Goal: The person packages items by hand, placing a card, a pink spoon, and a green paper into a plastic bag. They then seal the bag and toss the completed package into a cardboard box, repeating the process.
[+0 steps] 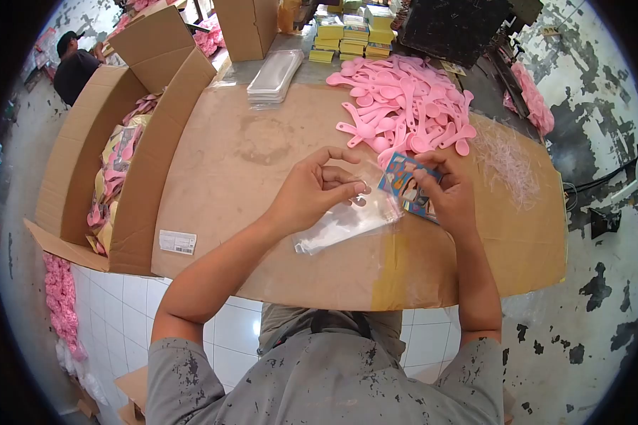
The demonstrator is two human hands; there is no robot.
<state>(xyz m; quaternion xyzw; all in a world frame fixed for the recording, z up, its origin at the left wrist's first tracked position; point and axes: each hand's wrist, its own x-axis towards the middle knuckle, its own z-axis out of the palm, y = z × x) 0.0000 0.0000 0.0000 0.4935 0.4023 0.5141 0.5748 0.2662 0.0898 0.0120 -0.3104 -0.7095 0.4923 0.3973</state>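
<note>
My left hand (319, 185) is curled, thumb against fingers, at the edge of a clear plastic bag (354, 223) that lies over the cardboard surface. The bag looks thin and shiny. My right hand (446, 193) grips a blue printed card (403, 177) with colourful pictures, its left corner close to the bag's upper end. Whether the card touches the bag I cannot tell. Just beyond both hands is a large heap of pink plastic spoons (411, 99).
An open carton (135, 177) with packed pink items stands at left. Behind are a stack of clear bags (275, 76) and bundles of cards (351, 32). Clear thin strips (507, 163) lie at right, a white label (177, 241) at left. Another person (74, 67) is far left.
</note>
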